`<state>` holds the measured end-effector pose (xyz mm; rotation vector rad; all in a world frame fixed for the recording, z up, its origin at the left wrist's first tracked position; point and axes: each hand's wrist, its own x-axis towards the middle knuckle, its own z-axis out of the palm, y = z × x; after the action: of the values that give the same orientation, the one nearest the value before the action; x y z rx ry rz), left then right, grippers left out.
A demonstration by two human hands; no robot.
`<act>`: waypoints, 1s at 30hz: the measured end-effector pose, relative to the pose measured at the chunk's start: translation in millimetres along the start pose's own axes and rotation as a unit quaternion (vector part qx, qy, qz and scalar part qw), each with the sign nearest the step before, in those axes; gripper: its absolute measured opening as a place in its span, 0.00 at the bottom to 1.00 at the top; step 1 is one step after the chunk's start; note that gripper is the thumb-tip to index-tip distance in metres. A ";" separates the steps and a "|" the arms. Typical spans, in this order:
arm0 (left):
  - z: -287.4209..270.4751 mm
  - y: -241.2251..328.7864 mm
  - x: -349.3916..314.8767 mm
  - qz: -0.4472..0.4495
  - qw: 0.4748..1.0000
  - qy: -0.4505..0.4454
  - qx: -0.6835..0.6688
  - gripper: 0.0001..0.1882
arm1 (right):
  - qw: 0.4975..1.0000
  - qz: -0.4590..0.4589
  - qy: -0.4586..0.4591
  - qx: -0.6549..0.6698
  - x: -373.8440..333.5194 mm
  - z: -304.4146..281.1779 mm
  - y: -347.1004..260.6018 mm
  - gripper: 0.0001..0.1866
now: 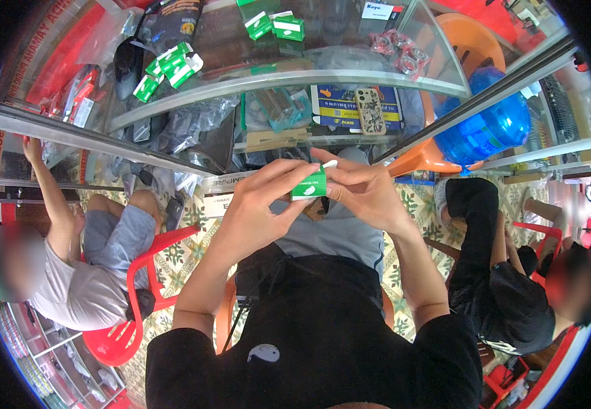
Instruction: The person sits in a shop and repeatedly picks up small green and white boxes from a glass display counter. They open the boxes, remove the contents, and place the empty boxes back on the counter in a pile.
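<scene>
Between my two hands, above my lap, is a small green and white carton. My left hand grips its left side, fingers over the top and thumb below. My right hand pinches the right end, close to a white flap that stands up there. What lies inside the carton is hidden. On the glass counter ahead, several similar green cartons lie in a loose pile at the left. More green cartons rest farther back near the middle.
A glass display counter spans the front. A phone in a patterned case and small red packets are ahead. At the right, a blue water jug sits by an orange chair. One person sits on each side; a red chair is left.
</scene>
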<state>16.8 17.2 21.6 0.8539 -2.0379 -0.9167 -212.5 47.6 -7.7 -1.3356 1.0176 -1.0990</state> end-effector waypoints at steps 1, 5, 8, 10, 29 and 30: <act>-1.8 -0.9 0.5 0.007 1.000 -0.011 0.010 0.28 | 1.000 -0.004 -0.005 0.003 0.1 0.8 2.4 0.15; -8.2 5.5 4.2 -0.012 0.998 -0.056 0.020 0.28 | 0.993 0.085 -0.049 0.060 -0.9 -4.4 11.5 0.14; -5.8 3.9 3.2 -0.020 0.999 -0.045 -0.009 0.28 | 0.990 0.045 -0.018 0.134 -3.2 0.1 11.2 0.13; -3.6 5.4 2.9 -0.026 0.999 -0.024 -0.039 0.28 | 0.991 0.038 0.013 0.130 -5.4 0.1 11.7 0.11; -47.9 -29.3 10.5 0.030 0.967 0.166 0.189 0.29 | 0.639 -0.277 0.297 -0.653 117.2 -140.8 -42.3 0.07; -53.9 -29.7 15.6 0.045 0.961 0.173 0.213 0.29 | 0.627 -0.240 0.274 -0.689 119.1 -146.7 -38.9 0.07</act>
<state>60.8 -28.0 28.7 1.0532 -1.9650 -0.2481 -331.8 -97.1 37.6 -2.6922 2.3070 -1.0705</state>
